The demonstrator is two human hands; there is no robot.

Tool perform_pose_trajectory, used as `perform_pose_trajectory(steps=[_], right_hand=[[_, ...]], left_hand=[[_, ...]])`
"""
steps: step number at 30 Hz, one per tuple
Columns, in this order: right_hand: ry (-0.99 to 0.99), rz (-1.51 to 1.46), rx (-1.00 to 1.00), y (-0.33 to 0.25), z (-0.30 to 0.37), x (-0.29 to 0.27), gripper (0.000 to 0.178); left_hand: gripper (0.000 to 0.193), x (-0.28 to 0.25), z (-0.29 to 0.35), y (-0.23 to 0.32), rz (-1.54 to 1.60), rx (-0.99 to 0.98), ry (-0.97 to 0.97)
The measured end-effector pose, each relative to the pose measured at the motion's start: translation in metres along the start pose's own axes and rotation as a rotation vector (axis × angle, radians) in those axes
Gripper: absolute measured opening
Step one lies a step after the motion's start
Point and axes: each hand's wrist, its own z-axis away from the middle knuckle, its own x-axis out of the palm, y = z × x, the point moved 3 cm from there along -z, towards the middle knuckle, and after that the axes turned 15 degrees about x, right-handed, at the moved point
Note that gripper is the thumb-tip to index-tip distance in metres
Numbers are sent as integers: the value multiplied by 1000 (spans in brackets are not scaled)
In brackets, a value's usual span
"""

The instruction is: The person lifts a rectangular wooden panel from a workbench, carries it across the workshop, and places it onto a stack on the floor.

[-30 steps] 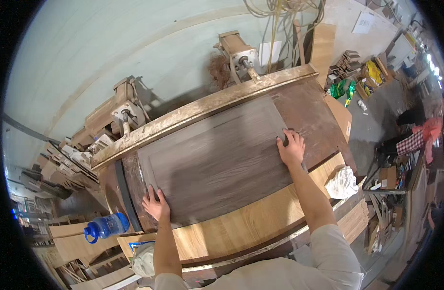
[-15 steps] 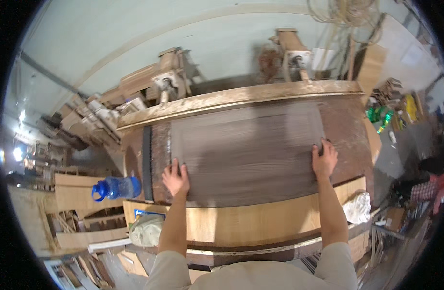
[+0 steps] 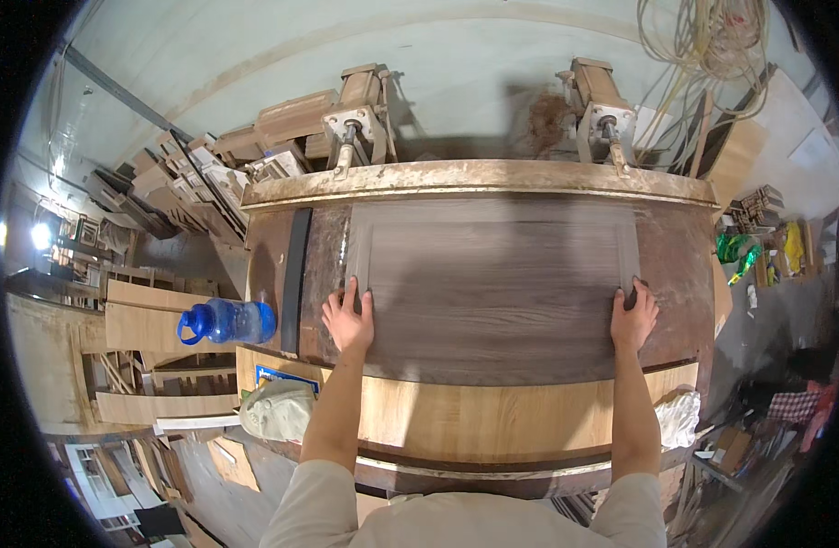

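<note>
A grey-brown wood-grain panel with a framed border, like a cabinet door (image 3: 492,292), lies flat on the worn brown bench top (image 3: 675,247). Its far edge meets a long metal-faced bar (image 3: 483,178). My left hand (image 3: 349,318) grips the panel's left edge, with fingers curled at the rim and the thumb toward the panel. At the opposite edge, my right hand (image 3: 633,318) holds on in much the same way. Some fingertips are hidden at both edges. In front of the panel, a light wood board (image 3: 492,416) runs along the near side of the bench.
Two piston clamps (image 3: 351,128) (image 3: 607,119) stand behind the bar. Left of the panel are a black strip (image 3: 297,274) and a blue water bottle (image 3: 228,321). Cloths lie at the near left (image 3: 278,409) and near right (image 3: 678,418). Wood offcuts (image 3: 173,320) are stacked leftward.
The whole view has turned and shifted, and the picture is sharper now. Both hands stay on the panel's side edges, the left a little farther along its edge.
</note>
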Motion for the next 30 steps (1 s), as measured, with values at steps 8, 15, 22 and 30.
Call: perform_pose_trajectory(steps=[8, 15, 22, 30], right_hand=[[-44, -46, -10, 4, -4, -3, 51], [-284, -104, 199, -18, -29, 1, 62], [-427, -359, 309, -17, -40, -34, 55], [-399, -1226, 93, 40, -4, -122, 57]], left_hand=[[50, 2, -1, -1, -42, -36, -100], [62, 7, -59, 5, 226, 19, -128], [71, -7, -75, -20, 709, -302, -147], [33, -150, 9, -24, 1384, -518, 193]])
